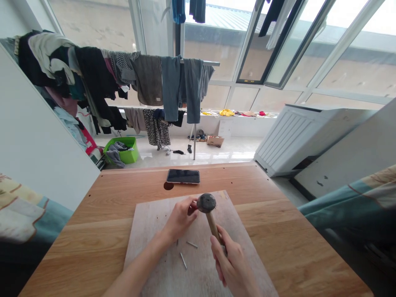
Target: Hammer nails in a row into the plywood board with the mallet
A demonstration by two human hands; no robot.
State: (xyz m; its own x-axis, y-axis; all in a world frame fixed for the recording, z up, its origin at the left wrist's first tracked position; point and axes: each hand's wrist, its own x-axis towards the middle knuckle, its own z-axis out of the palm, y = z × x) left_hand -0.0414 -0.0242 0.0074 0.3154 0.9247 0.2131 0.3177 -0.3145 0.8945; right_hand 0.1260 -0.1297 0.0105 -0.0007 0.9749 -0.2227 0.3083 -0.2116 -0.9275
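In the head view, the right hand [230, 262] has its fingers wrapped tight around the brown wooden handle of a hammer with a dark round metal head [206, 203], which hangs just over a pale grey square board [148, 231]. The left hand [180, 217] rests on the board, its fingertips drawn together right beside the hammer head; whether they pinch anything cannot be told. Two loose steel nails [192, 244] lie between the wrists. A black flat phone [183, 176] lies beyond on the light wooden table [293, 243].
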